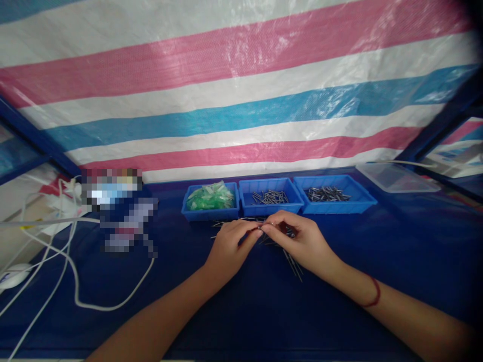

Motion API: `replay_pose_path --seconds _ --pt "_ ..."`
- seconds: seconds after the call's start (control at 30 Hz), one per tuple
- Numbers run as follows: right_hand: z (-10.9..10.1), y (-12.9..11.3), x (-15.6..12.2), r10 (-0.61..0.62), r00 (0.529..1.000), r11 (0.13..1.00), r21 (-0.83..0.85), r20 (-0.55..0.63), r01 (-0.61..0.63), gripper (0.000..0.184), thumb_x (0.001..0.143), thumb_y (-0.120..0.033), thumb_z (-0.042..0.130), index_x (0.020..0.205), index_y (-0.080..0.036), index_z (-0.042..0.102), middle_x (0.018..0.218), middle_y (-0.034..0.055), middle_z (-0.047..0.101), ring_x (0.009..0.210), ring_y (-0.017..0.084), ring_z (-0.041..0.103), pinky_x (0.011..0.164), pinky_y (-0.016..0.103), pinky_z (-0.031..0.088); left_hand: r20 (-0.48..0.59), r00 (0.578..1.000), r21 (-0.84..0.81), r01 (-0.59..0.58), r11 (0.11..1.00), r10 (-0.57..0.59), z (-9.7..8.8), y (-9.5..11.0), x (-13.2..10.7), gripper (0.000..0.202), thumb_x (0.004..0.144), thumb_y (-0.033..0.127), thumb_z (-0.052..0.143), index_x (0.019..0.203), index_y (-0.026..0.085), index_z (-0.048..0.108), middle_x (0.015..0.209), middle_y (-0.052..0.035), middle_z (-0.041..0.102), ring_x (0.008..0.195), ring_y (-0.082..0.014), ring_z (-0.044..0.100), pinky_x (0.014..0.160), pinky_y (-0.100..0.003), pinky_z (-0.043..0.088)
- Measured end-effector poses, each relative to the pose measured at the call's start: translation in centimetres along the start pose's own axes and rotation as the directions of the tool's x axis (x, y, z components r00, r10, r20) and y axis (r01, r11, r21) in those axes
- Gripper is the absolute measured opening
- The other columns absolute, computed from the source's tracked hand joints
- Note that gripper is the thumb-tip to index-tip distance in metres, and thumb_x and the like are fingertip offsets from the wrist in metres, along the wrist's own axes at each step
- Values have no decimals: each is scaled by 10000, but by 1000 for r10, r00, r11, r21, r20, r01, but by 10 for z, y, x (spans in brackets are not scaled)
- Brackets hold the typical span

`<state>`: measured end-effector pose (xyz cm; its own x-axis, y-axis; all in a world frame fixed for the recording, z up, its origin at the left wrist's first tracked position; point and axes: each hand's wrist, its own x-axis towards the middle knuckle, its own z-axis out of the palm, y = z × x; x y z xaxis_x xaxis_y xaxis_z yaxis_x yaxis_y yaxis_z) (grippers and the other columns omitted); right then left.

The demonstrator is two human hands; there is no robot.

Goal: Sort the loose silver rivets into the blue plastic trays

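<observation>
Left hand (228, 244) and right hand (298, 239) both pinch one thin pin (261, 224), fingertips closed, its length running nine-to-three o'clock

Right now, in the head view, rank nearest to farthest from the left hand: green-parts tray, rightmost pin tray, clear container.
1. Green-parts tray, just ahead of the left hand.
2. Rightmost pin tray, ahead and to the right.
3. Clear container, far right, at the table's back.

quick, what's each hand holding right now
Left hand: fingers pinched shut on what looks like a small metal pin.
Right hand: pinched shut on the same pin, fingertips meeting the left's.
</observation>
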<state>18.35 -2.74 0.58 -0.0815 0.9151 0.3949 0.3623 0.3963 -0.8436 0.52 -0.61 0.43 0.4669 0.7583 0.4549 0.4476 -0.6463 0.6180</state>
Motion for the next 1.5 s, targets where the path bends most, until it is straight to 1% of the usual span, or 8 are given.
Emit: replay_pose_path --seconds 0.33,0.57,0.73,0.97,1.1,1.2,1.33,1.5 --pt "-1 -2 -1 -98 995 994 -46 19 99 118 857 -285 583 785 -199 618 733 22 616 681 146 557 616 280 425 19 1000 -26 -23 999 23 3 -3 0 131 889 280 565 880 179 648 859 -36 690 793 -156 630 736 -272 455" --pt "-3 0 2 -140 986 985 -88 96 149 99 872 -268 554 817 -201 601 736 17 594 637 131 521 570 270 410 -111 994 -44 -15 999 10 -3 -2 1 100 887 255 560 871 177 621 846 -36 650 806 -150 606 744 -265 456" --pt "-21 5 15 -233 972 949 -215 15 230 101 866 -252 544 809 -195 604 793 36 605 697 146 546 609 278 432 19 1000 83 -20 996 19 -7 -4 2 141 902 276 532 965 197 631 927 -42 644 868 -164 590 798 -297 442" --pt "-85 45 43 -177 931 714 -693 -319 -102 143 810 -270 549 762 -171 640 796 82 632 706 207 572 674 341 433 158 986 423 -14 906 -59 -5 -3 -4 262 882 371 545 1107 258 619 1112 -56 605 1028 -248 499 813 -389 390" --pt "-101 64 46 -104 937 550 -805 -333 -225 232 823 -330 510 810 -154 661 821 123 663 786 269 597 668 366 416 200 976 467 -22 884 -81 -2 -2 -6 312 876 380 554 1163 261 590 1145 -58 586 1032 -257 492 797 -389 381" --pt "-100 65 45 -89 936 528 -813 -341 -247 297 836 -392 494 879 -157 670 839 126 668 806 286 594 647 366 399 222 971 470 -25 882 -92 -2 -3 -5 245 898 344 530 1112 262 616 1105 -49 597 994 -238 513 793 -378 372" --pt "-89 53 43 -134 948 609 -778 -290 -152 251 844 -360 505 878 -171 668 846 107 672 808 264 585 694 370 400 240 967 464 -38 885 -85 -1 -6 -4 188 920 314 500 1026 257 644 1056 -33 612 955 -213 530 790 -360 361" --pt "-60 30 34 -249 966 711 -690 -63 138 170 864 -289 513 823 -190 645 845 71 670 825 234 566 795 388 399 221 972 461 -32 887 -79 0 -6 -4 190 925 294 487 1033 249 636 1032 -30 623 946 -205 530 778 -349 346"
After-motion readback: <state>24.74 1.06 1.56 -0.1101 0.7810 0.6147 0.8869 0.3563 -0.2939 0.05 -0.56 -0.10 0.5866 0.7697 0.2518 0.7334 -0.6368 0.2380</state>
